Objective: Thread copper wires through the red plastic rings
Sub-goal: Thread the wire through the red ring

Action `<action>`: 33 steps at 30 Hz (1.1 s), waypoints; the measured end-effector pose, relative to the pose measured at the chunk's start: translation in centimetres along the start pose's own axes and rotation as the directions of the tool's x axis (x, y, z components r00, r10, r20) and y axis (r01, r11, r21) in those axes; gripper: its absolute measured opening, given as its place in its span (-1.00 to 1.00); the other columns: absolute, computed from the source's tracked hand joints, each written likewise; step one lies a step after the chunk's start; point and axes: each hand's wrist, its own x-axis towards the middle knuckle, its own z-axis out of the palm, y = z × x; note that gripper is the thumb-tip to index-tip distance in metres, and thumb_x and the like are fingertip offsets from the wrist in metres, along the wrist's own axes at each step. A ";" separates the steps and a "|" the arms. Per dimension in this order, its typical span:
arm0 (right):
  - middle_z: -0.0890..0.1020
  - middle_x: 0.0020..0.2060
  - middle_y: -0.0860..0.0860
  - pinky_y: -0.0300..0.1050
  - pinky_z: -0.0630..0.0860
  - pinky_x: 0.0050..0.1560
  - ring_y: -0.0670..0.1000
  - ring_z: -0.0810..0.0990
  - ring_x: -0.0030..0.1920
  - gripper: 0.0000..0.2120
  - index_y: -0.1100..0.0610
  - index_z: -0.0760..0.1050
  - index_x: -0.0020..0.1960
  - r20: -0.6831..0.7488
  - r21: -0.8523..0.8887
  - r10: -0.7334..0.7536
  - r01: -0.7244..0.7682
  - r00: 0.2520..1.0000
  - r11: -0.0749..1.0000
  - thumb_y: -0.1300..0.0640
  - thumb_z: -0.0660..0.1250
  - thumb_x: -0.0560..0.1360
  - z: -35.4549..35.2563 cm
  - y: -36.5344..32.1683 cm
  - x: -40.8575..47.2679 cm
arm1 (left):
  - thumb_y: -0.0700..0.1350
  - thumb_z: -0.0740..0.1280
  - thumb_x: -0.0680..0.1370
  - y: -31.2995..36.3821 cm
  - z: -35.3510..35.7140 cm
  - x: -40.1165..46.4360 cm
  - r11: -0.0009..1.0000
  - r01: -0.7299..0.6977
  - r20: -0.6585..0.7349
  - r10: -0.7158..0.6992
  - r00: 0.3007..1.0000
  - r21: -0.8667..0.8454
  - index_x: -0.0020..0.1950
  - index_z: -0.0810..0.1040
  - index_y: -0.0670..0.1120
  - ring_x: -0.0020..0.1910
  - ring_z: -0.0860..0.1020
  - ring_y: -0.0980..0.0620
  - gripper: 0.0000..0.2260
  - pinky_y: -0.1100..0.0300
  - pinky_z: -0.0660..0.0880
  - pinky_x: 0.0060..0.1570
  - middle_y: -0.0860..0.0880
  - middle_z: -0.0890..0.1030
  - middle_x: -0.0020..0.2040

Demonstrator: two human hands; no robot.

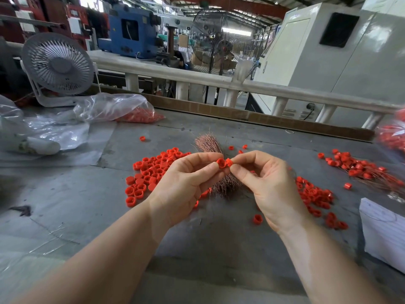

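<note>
Above the grey worktable (197,249), both hands meet over the bundle of copper wires (209,142). Thumb and forefinger of the left hand (182,183) pinch a red plastic ring (221,163), its open side turned roughly toward the camera, while the right hand (269,183) pinches a second red ring (229,162) that touches the first. No wire can be made out between the fingertips (it may simply be too fine to see here). Loose rings lie in a heap (151,174) to the left and another heap (315,196) to the right; finished rings on wires (359,170) sit further right.

To do this step well, I would keep each pinch on the ring's outer wall so the bore stays uncovered, line the two bores up, and feed one straight wire end through rather than forcing a bent one.
</note>
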 end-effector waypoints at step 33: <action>0.63 -0.19 -0.06 -0.21 0.50 -0.01 -0.08 0.59 -0.10 -0.89 0.16 0.62 -0.16 0.009 -0.467 -0.385 0.345 0.923 0.814 0.34 0.41 0.39 0.9 -0.5 -0.7 | -0.29 0.32 0.34 -0.1 -0.4 -0.1 0.998 -0.013 0.026 0.012 1.000 0.061 -0.05 0.57 -0.24 -0.23 0.65 0.12 -0.80 0.36 0.57 -0.21 -0.07 0.68 -0.23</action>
